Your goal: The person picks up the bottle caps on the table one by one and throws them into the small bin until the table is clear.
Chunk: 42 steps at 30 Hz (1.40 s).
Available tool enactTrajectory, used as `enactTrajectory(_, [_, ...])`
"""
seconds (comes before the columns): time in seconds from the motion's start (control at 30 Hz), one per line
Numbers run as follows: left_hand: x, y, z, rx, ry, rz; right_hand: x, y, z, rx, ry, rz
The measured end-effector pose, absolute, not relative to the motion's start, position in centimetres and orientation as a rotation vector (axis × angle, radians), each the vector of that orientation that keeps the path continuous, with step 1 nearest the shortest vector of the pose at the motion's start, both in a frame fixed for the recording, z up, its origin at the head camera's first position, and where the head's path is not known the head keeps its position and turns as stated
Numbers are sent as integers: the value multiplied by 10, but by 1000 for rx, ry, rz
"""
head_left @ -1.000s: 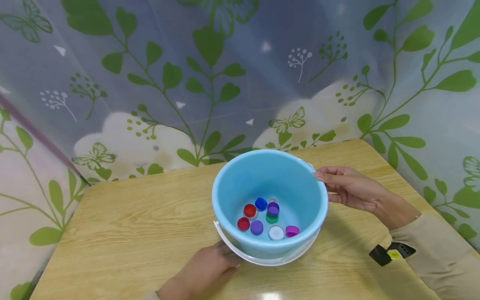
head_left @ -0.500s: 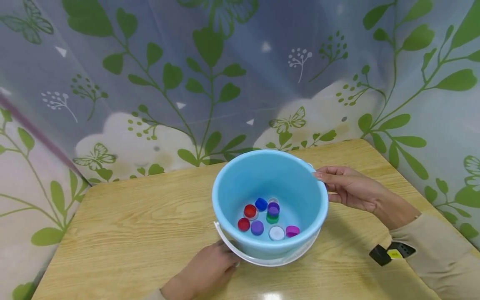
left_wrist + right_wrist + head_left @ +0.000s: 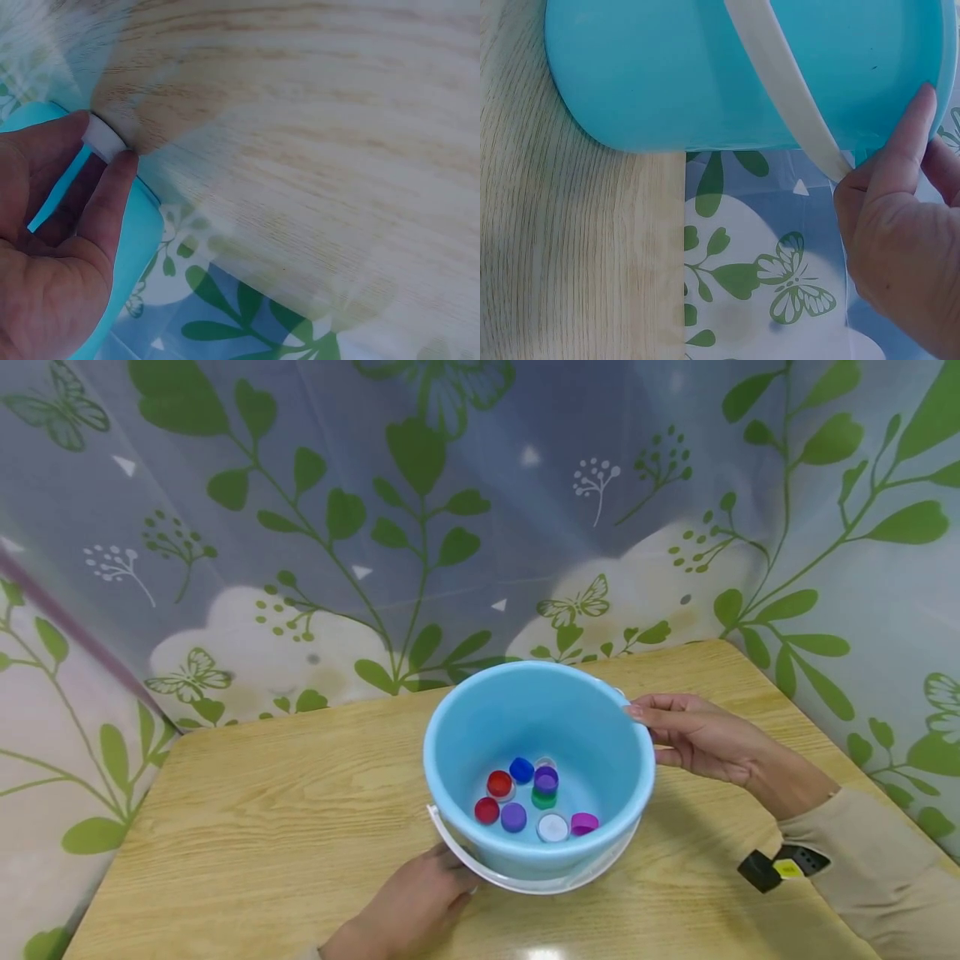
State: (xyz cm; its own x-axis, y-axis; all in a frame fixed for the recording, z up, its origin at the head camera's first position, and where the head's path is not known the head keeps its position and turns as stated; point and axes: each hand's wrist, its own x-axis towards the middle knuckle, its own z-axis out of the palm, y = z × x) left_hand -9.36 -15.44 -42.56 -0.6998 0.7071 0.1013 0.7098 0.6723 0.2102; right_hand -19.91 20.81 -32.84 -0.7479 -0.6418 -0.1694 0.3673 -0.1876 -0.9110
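Note:
A light blue bucket (image 3: 540,681) stands on the wooden table, with its white handle (image 3: 517,883) hanging down at the front. Several plastic bottle caps lie inside: red caps (image 3: 487,811), a blue cap (image 3: 521,769), purple caps (image 3: 513,817), a green cap (image 3: 544,798), a white cap (image 3: 552,827) and a magenta cap (image 3: 584,823). My right hand (image 3: 697,735) grips the rim at the right, thumb over the edge. Low beside the front left of the bucket, my left hand (image 3: 416,893) pinches a small white cap (image 3: 105,137) between thumb and fingertips, mostly hidden from the head view.
The wooden table (image 3: 285,810) reaches left and right of the bucket. A cloth backdrop (image 3: 337,552) printed with leaves and butterflies rises behind it and along both sides. A black wrist strap (image 3: 783,866) sits at the right sleeve.

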Motion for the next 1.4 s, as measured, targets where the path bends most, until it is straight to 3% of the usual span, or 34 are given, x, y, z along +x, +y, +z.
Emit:
enactTrajectory(0.47, [-99,-174,-413,-1155,-2864,-402,-200,207,-328,-341,1444,-1968])
enactTrajectory(1.03, [-136,-218,-343,-982,-2609,-404,-200,207,-327,-321,1456,-1971])
enactTrajectory(1.4, [-156,-207,-293,-1002,-2350,-502,-200,207,-328,-301,1474,-1974])
